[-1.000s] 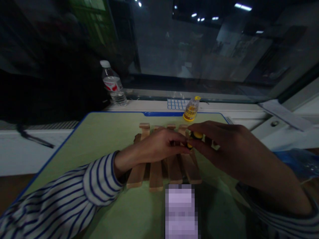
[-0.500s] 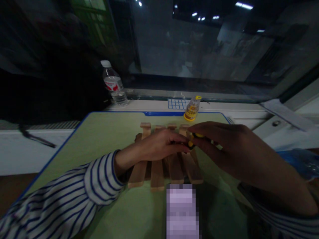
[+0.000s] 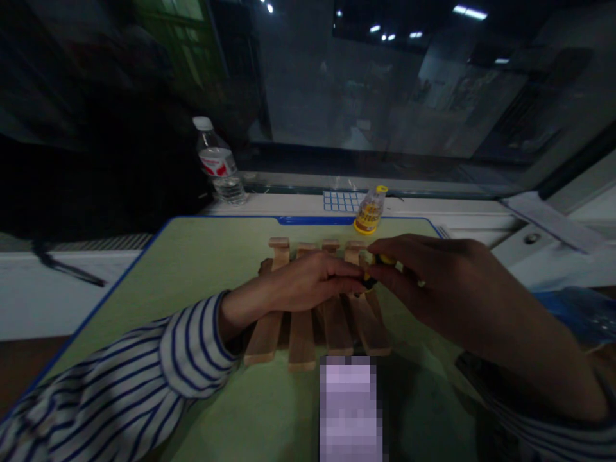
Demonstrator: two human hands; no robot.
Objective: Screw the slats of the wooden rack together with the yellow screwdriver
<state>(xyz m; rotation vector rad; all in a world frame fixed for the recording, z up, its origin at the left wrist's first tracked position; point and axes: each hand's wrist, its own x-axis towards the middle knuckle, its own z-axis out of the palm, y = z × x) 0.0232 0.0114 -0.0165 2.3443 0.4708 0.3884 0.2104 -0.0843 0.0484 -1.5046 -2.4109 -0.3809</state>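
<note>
A slatted wooden frame (image 3: pixel 301 340) of several pale strips lies on the green tabletop (image 3: pixel 212 250). Across its middle rests my left hand (image 3: pixel 308 279), closed over the slats, with thumb and forefinger reaching to the right-hand strip. There the fingertips meet the lower end of a short yellow-and-black screwdriver (image 3: pixel 385 259). My right hand (image 3: pixel 443 276) pinches that screwdriver from the right, above the right-hand slat. Fingers cover most of the tool, and its tip is hidden.
A small yellow-capped bottle (image 3: pixel 369 215) stands at the table's far edge. On the sill are a water bottle (image 3: pixel 219 163) and a blue grid sheet (image 3: pixel 341 201). A phone with a blurred screen (image 3: pixel 347 410) lies in front of the frame. Blue plastic (image 3: pixel 577 311) is at right.
The screwdriver has turned slightly between my right fingers, with its black part showing lower down. Both hands stay in nearly the same place, and the frame has not visibly moved.
</note>
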